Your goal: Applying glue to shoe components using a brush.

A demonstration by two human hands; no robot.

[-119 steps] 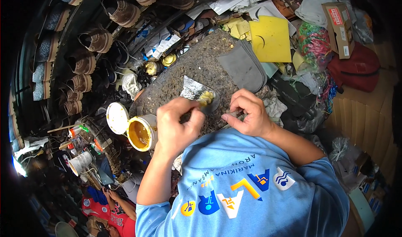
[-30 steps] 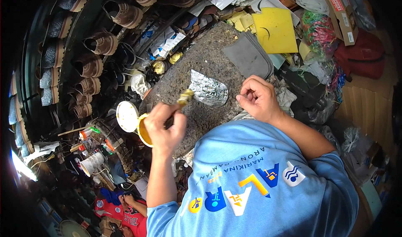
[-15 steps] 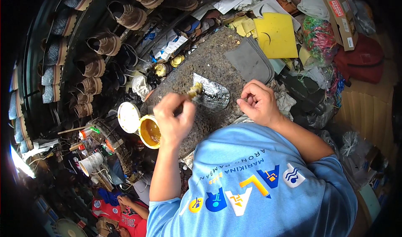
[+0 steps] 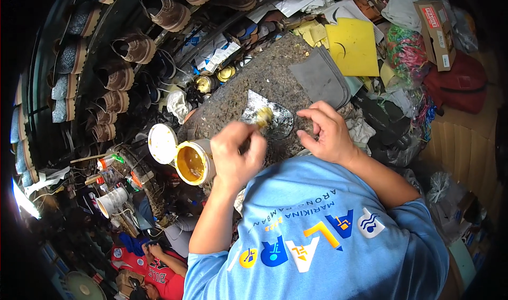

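Observation:
My left hand (image 4: pixel 239 154) is closed around a brush whose handle is hidden in my fingers. The brush head (image 4: pixel 264 115), yellowish and blurred, is over a shiny, wet-looking dark cut piece (image 4: pixel 255 100) lying on the rough work surface (image 4: pixel 233 101). To the right of that piece, my right hand (image 4: pixel 330 133) is raised with thumb and fingers apart and nothing in it. A tub (image 4: pixel 206 154) of amber, glue-like paste stands left of my left hand. Its round white lid (image 4: pixel 162 143) hangs open beside it.
Grey sheets (image 4: pixel 320 76) and a yellow sheet (image 4: pixel 353 48) lie beyond my right hand. Two small open tins (image 4: pixel 226 73) sit at the far left edge of the work surface. Racked brown shoes (image 4: pixel 117 76) line the left. Another person in red (image 4: pixel 153 271) is at lower left.
My left hand and the brush have moved right across the shiny piece. The fingers of my right hand have spread from a closer curl, and the hand has shifted slightly.

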